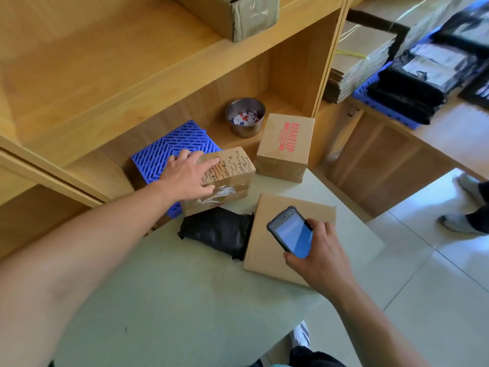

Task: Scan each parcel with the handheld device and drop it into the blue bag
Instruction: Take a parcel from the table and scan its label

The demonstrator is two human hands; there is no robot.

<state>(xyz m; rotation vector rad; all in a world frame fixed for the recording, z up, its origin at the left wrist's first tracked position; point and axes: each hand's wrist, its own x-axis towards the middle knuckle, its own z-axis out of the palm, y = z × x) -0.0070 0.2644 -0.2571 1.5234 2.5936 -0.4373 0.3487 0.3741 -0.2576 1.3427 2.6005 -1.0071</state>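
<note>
Pale table (185, 300) bears parcels (264, 263); wooden shelving (105, 62) behind.

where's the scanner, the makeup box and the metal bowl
scanner (292, 235): head view, middle of its blue screen
makeup box (289, 139): head view, top face, on the red lettering
metal bowl (244, 132): head view, front outer wall

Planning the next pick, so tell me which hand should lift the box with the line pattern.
Left. The left hand lies on the patterned box, fingers across its top, while the right hand grips the handheld device and is not free to lift.
</note>
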